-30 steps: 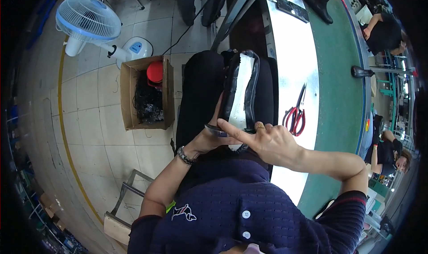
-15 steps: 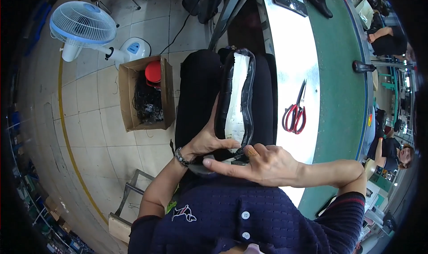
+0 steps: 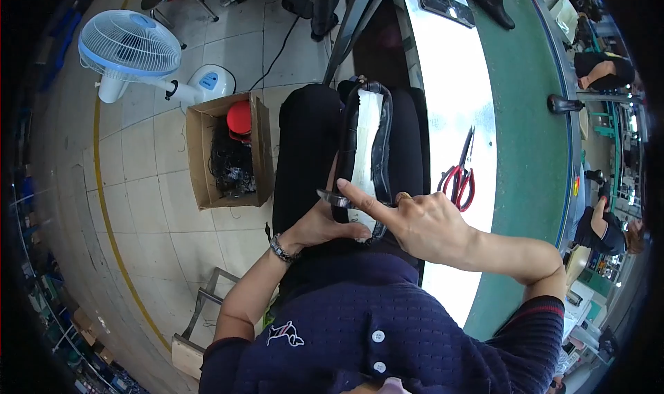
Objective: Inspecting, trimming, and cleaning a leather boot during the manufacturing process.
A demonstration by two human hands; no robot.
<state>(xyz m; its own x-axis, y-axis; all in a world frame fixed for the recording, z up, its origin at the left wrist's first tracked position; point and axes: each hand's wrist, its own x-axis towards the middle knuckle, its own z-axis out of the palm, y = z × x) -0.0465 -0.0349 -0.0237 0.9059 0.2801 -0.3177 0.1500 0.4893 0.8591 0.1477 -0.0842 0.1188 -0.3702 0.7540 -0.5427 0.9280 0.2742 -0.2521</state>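
A black shoe upper [image 3: 380, 152] stretched over a form lies bottom up on my lap, its white insole board [image 3: 364, 145] showing between turned-in black edges. My left hand [image 3: 319, 222] is closed around its near end, with the thumb across the bottom. Over the near half, my right hand [image 3: 425, 222] holds a knife with a shiny blade [image 3: 335, 199]; the index finger lies stretched along it and its grip is hidden in the palm. The blade crosses the left edge of the upper.
Red-handled scissors [image 3: 459, 178] and a phone [image 3: 447, 7] lie on the metal table [image 3: 453, 83] at my right. Beyond it, a green belt [image 3: 522, 117] carries black boots [image 3: 491, 1]. On my left are a cardboard box [image 3: 265, 152] of black scraps and a fan [image 3: 130, 44]. People sit at far right.
My right hand and the knife have moved away from my body, from below the near end onto the upper. The upper has come slightly nearer to me.
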